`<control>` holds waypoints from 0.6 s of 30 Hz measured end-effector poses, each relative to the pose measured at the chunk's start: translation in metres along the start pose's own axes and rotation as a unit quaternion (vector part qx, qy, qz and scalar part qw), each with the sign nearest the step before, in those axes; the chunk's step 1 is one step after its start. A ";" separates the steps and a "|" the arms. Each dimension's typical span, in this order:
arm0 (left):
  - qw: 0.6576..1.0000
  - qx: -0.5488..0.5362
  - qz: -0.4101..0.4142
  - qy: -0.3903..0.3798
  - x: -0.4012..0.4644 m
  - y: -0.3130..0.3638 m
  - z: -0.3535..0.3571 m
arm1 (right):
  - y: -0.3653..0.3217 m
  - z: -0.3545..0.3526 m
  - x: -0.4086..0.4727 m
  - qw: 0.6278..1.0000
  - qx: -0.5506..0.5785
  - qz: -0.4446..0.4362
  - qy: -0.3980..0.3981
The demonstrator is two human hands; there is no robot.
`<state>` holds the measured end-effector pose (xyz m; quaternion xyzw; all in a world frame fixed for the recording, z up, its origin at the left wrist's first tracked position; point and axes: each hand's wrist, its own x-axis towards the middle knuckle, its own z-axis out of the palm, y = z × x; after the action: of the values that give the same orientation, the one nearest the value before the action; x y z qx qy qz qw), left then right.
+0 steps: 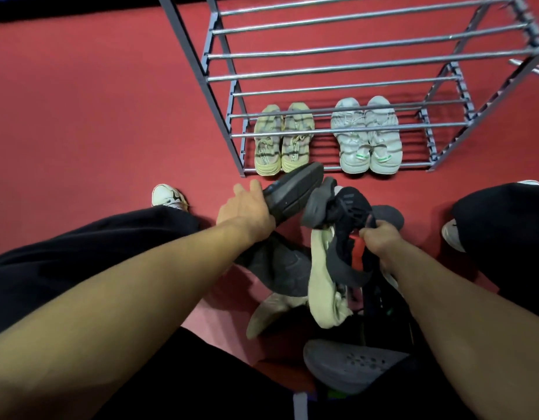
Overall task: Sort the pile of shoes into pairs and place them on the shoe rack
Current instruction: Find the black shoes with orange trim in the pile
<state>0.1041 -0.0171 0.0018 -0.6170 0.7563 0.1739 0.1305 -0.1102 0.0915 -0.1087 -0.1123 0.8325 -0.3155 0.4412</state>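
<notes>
The left hand [245,212] is gripping a dark grey shoe [294,194] by its heel end, sole facing up and toe pointing toward the shoe rack [347,71]; the thumb and forefinger are showing above the shoe while the other fingers are wrapping underneath, out of sight. The right hand [380,239] is holding a black mesh shoe [350,225] at its collar, fingers curling round the edge, with its grey sole turned toward the other shoe, the two nearly touching. Below the hands, the pile [319,295] is lying on the red floor [95,116]: cream, dark grey and black shoes overlapping. On the rack's bottom tier, a yellowish pair [281,140] is sitting beside a white pair [366,134]; the yellowish tongues are carrying lettering too blurred to read surely.
</notes>
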 end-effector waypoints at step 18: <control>0.942 0.077 0.221 0.240 -0.012 0.002 -0.024 | 0.004 -0.008 -0.012 0.998 -0.022 0.021 -0.051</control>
<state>0.1054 -0.0163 0.0287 -0.4462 0.8934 -0.0137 -0.0496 -0.1088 0.1039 -0.1002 -0.1201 0.8180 -0.2817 0.4869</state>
